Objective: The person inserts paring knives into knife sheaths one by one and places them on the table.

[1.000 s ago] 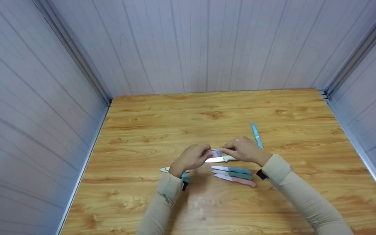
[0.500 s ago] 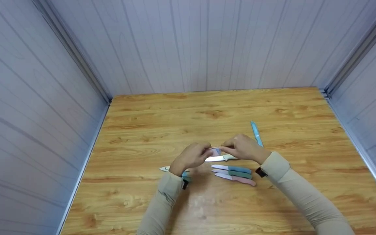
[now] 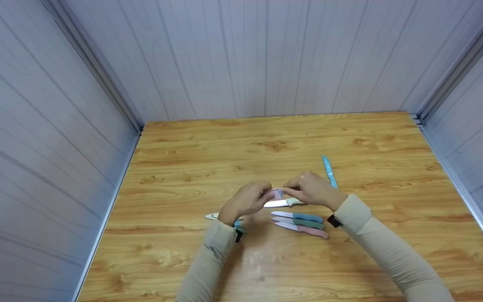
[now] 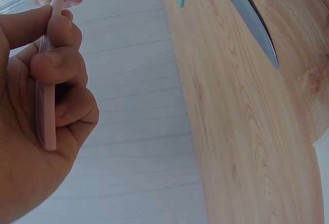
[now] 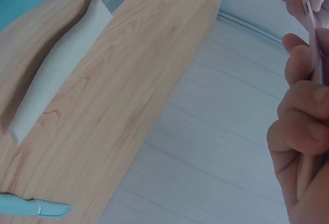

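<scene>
Both hands meet over the table's middle in the head view, around a slim pink item that looks like a knife in its sheath [image 3: 275,194]. My left hand [image 3: 245,200] curls its fingers around one end; the left wrist view has the pink sheath [image 4: 49,111] edge-on across the palm. My right hand [image 3: 315,191] grips the other end, its fingers wrapped over a part mostly hidden by the palm. Just below lies a knife with an off-white handle [image 3: 296,201]. Nearer are a blue-handled knife [image 3: 307,217], a green-handled knife [image 3: 312,225] and a pink-handled knife [image 3: 313,232], side by side.
A light-blue knife [image 3: 329,171] lies beyond the right hand. Partly under the left forearm are a white pointed piece [image 3: 211,216] and blue-green pieces [image 3: 240,227]. Pale panel walls [image 3: 250,58] close off the wooden table [image 3: 191,159] at the back and sides.
The hands keep their grip and barely move. In the head view everything shifts slightly upward, and the gap between the hands narrows a little.
</scene>
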`<state>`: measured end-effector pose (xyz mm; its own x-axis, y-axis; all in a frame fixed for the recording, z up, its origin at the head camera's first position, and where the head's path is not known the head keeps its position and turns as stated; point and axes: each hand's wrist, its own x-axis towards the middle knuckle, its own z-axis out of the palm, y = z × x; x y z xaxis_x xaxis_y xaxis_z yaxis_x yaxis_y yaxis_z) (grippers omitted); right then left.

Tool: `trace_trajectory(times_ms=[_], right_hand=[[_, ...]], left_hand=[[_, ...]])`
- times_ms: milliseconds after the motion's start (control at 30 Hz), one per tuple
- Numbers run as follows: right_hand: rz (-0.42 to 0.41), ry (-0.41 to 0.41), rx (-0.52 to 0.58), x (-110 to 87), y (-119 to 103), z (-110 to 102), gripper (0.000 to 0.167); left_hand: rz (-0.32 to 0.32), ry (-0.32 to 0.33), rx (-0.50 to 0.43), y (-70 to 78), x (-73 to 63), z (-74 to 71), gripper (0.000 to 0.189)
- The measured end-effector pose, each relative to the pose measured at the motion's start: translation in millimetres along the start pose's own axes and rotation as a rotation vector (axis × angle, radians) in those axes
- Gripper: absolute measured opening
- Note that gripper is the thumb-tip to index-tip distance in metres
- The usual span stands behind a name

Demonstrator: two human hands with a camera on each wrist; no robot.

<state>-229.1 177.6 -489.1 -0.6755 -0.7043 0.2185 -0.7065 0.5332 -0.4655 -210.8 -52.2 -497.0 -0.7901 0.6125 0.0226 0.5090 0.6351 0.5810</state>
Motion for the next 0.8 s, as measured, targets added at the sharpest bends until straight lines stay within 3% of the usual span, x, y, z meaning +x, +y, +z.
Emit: trace_trajectory(times_ms=[200,800], right_hand=[[-0.006,0.006,0.003,0.7,-1.9,-0.8,0.027],[-0.087,0.043,-0.011,2.5,-0.4,-0.2,0.026]], left_hand=[[-0.007,-0.004,0.004,1.3,0.5,-0.5,0.027],[0.063,0.020,0.010,1.6,4.2,-1.2,0.027]])
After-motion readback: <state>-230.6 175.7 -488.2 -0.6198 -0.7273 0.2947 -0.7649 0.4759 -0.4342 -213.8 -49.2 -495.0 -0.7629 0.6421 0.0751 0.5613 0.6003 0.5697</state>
